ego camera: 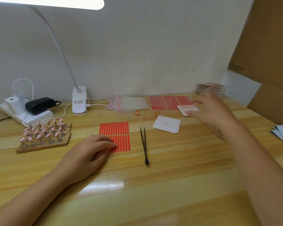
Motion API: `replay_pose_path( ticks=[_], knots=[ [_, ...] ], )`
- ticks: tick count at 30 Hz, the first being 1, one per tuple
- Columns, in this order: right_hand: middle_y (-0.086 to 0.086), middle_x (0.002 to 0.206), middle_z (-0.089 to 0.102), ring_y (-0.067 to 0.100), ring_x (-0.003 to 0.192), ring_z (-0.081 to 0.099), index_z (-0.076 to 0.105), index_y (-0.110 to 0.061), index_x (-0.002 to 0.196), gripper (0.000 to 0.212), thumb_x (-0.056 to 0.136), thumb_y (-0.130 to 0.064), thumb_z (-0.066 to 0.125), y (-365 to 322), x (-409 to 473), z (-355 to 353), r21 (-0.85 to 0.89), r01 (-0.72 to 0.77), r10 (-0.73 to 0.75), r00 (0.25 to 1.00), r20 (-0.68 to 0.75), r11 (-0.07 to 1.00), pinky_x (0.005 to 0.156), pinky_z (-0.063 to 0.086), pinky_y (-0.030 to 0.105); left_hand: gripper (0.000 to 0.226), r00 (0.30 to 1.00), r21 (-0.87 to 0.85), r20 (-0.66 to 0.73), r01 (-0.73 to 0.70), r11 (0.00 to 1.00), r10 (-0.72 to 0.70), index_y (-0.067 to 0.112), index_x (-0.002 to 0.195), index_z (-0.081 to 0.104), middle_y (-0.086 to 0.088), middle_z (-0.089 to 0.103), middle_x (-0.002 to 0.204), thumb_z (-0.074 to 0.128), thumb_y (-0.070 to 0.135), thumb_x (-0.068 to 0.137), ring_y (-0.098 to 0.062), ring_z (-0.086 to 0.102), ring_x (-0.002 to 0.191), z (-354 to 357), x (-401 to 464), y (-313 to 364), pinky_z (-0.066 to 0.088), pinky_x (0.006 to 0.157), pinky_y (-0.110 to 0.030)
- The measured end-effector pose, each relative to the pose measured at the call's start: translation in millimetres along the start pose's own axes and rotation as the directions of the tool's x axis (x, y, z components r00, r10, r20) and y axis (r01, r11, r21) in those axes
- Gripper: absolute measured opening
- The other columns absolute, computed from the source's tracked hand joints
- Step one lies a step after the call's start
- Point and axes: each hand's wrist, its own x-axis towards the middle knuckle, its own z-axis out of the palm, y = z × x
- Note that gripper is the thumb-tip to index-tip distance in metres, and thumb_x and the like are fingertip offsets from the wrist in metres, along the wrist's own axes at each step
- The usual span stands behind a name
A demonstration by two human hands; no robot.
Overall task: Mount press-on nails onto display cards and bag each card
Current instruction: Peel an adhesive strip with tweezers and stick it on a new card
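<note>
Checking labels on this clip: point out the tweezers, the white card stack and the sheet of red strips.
tweezers (pixel 144 144): head view, mid-length of the black arms.
white card stack (pixel 167 124): head view, centre of the top card.
sheet of red strips (pixel 116 128): head view, upper row of strips.

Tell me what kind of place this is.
Probably a small craft workstation for packing press-on nails: pink nails on stands, blank display cards, clear bags and tweezers on a wooden desk under a lamp.
</note>
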Motion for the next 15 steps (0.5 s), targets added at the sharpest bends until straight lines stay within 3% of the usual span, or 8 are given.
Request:
replay_pose_path(
  ticks=[2, 7, 15],
  knots=[
    [0.001, 0.124, 0.057, 0.014, 0.11, 0.05, 0.063, -0.019, 0.116, 0.039, 0.08, -0.032, 0.069, -18.2, -4.2, 16.6, 0.128, 0.09, -0.102, 0.991, 0.091, 0.988, 0.086, 0.036, 0.026, 0.032, 1.0, 0.004, 0.004, 0.001, 1.0, -0.001, 0.024, 0.111, 0.067, 0.015, 0.057, 0.112, 0.047, 0.024, 0.087, -0.004, 0.053, 0.106, -0.8, 0.1, 1.1, 0.045, 0.087, -0.024],
    [-0.008, 0.143, 0.041, 0.015, 0.13, 0.037, 0.048, -0.028, 0.132, 0.065, 0.077, -0.057, 0.062, -22.6, -11.6, 57.2, 0.029, 0.083, -0.088, 0.949, 0.302, 0.996, 0.1, 0.033, 0.033, 0.034, 1.0, 0.009, -0.006, 0.004, 1.0, -0.004, 0.023, 0.11, 0.068, 0.011, 0.06, 0.112, 0.045, 0.025, 0.084, -0.007, 0.054, 0.105, -0.8, -0.6, 2.0, 0.046, 0.086, -0.027],
    [-0.009, 0.136, 0.05, 0.014, 0.124, 0.044, 0.058, -0.029, 0.122, 0.045, 0.085, -0.053, 0.054, -13.8, -4.8, 60.8, -0.027, 0.206, -0.191, 0.945, 0.267, 0.978, 0.095, 0.039, 0.032, 0.028, 1.0, 0.008, -0.015, 0.004, 1.0, -0.004, 0.021, 0.112, 0.068, 0.007, 0.06, 0.116, 0.059, 0.008, 0.088, -0.01, 0.053, 0.108, 0.7, 1.1, 1.1, 0.046, 0.088, -0.029]
  ],
)
